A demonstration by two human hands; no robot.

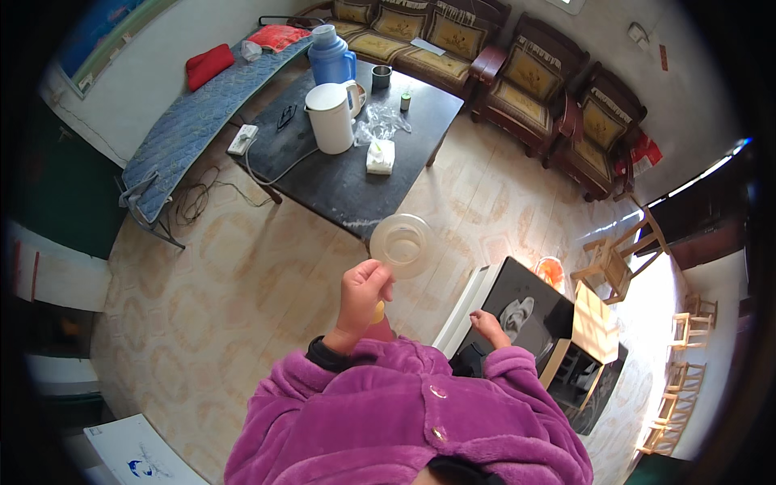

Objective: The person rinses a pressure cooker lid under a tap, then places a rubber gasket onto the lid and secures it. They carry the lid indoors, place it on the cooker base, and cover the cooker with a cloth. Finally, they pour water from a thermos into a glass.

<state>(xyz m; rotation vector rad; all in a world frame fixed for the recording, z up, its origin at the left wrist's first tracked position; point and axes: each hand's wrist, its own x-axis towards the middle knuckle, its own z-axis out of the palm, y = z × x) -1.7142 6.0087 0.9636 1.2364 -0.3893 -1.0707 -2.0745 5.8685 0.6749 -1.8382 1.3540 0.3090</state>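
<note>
In my left hand (361,301) is a round, translucent plastic lid (404,246) with raised rings. My thumb and fingers pinch it by its near edge, and it is held up in front of me. Just below that hand, something yellow and pink (378,322) shows in part; its kind is hidden. Over the edge of a black-topped cabinet (517,279) hangs my right hand (488,328), its fingers curled in with nothing visible in them. A crumpled grey cloth (516,317) lies on the cabinet top beside it.
Ahead stands a dark table (303,182) with a white electric kettle (330,121), a blue thermos (330,58) and a tissue pack (380,157). A power strip (242,139) trails cords. On the right are a wooden box (594,323) and a wooden chair (610,265).
</note>
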